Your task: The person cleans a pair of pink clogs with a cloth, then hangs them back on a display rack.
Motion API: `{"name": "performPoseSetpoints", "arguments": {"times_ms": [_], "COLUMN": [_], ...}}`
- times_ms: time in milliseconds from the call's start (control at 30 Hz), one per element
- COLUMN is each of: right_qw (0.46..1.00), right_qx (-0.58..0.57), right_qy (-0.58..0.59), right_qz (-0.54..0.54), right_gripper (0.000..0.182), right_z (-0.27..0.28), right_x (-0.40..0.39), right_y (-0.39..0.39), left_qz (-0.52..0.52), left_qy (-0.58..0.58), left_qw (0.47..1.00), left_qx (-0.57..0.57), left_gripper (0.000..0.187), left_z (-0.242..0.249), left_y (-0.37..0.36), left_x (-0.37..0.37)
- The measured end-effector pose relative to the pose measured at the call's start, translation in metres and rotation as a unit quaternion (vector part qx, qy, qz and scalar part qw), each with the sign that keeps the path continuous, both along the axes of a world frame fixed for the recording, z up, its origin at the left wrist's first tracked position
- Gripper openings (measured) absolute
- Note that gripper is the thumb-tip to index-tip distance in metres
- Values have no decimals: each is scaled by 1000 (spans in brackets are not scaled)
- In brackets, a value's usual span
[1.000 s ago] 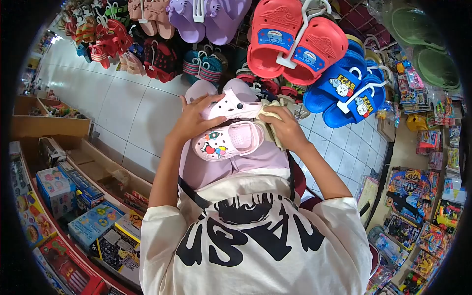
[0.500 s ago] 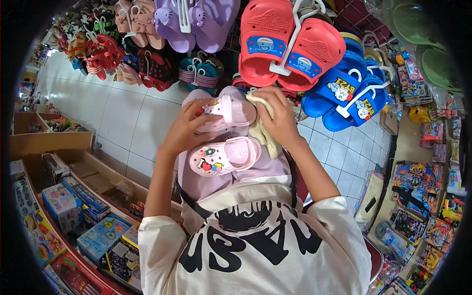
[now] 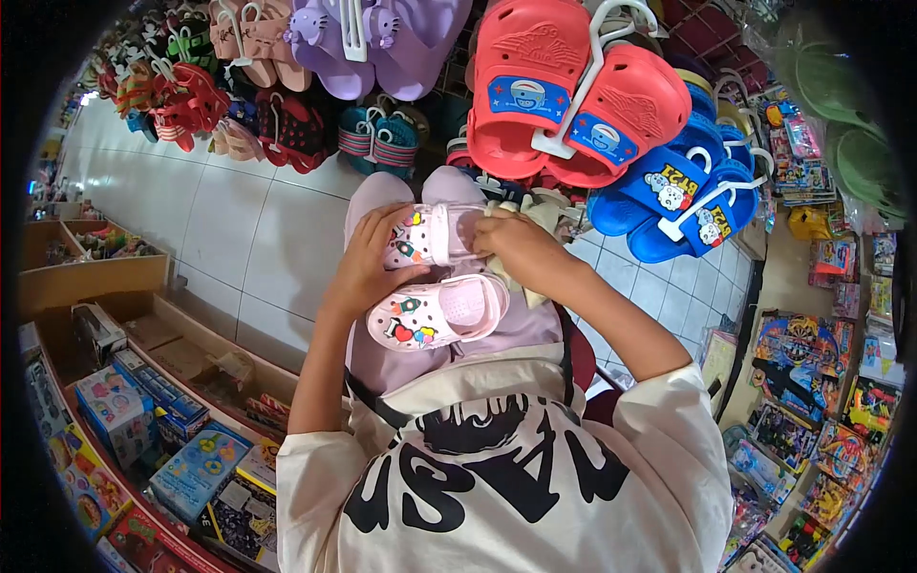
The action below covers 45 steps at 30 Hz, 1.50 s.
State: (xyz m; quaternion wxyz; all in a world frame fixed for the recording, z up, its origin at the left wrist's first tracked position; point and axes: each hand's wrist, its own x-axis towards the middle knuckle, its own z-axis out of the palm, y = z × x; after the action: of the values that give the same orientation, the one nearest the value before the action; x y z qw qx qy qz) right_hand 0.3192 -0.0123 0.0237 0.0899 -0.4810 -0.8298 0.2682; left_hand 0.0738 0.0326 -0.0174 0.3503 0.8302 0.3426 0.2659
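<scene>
Two pink clogs with colourful charms rest on my lap. My left hand (image 3: 373, 258) is wrapped round the toe of the farther clog (image 3: 439, 235). At that clog's heel end is my right hand (image 3: 523, 250), its fingers curled together at the opening; what they hold, if anything, is hidden. A cream cloth (image 3: 541, 216) lies beside and partly under my right hand. Nearer to me, the second clog (image 3: 435, 311) lies on its sole, its toe to the left and its heel strap to the right, with neither hand gripping it.
Red clogs (image 3: 527, 86) and blue slippers (image 3: 659, 181) hang on white hooks ahead. Purple sandals (image 3: 377, 38) hang farther left. Boxed toys (image 3: 201, 468) fill shelves at the left, and packaged toys (image 3: 807, 435) line the right side.
My right hand has moved down from the cloth to the farther clog's heel opening. My left hand has shifted lower round the toe, showing more charms. The view has shifted slightly.
</scene>
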Motion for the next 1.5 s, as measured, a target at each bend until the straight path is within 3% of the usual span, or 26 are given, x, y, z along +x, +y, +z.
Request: {"name": "performPoseSetpoints", "arguments": {"times_ms": [33, 167, 267, 333, 400, 600, 633, 733, 767, 867, 900, 1033, 1167, 1367, 1500], "right_qw": [999, 972, 949, 943, 986, 988, 989, 995, 997, 990, 978, 962, 975, 993, 987], "right_qx": [23, -21, 42, 117, 115, -52, -95, -83, -23, 132, 148, 257, 221, 79, 92], "right_qy": [-6, 194, 260, 236, 96, 69, 4, -33, -18, 52, 128, 96, 27, -85, -126], "right_qz": [37, -134, -173, -202, -70, 127, 113, 52, 70, -17, -76, -6, 9, -14, -40], "right_gripper": [28, 25, 26, 25, 26, 18, 22, 27, 25, 27, 27, 23, 15, 27, 21], "right_z": [-1, 16, -28, -47, -41, -6, 2, 31, 27, 21, 14, -25, -42, -14, -13], "right_x": [5, -5, -22, -37, -36, 1, 5, 1, 1, -2, -3, -22, -31, -35, -18], "right_y": [2, 7, 0, -10, -7, 17, 16, 9, 6, -2, -2, 2, 1, -2, -9], "left_qz": [0, 0, 1, 0, -2, -18, -19, -15, -14, -15, -18, -26, -17, -17, -25], "left_qy": [4, 2, 1, 17, 15, -11, -17, -26, -24, -22, -21, -23, 0, -21, -24], "left_qw": [1000, 1000, 1000, 1000, 1000, 1000, 1000, 999, 1000, 1000, 999, 999, 1000, 1000, 999], "left_qx": [-1, 9, 0, -3, -11, -13, -12, -10, -9, -15, -18, 4, 6, 14, 7], "left_gripper": [81, 80, 79, 79, 78, 76, 76, 77, 76, 76, 75, 73, 73, 74, 73], "left_z": [1, 4, 1, 2, -1, -6, -6, -8, -9, -6, -5, -10, -10, -17, -9], "left_y": [-1, 0, 0, 4, 1, 0, 0, -2, 0, 1, 1, 5, 4, 3, 1], "left_x": [0, -12, -16, -17, -17, -13, -13, -15, -17, -20, -22, -20, -18, -16, -14]}}
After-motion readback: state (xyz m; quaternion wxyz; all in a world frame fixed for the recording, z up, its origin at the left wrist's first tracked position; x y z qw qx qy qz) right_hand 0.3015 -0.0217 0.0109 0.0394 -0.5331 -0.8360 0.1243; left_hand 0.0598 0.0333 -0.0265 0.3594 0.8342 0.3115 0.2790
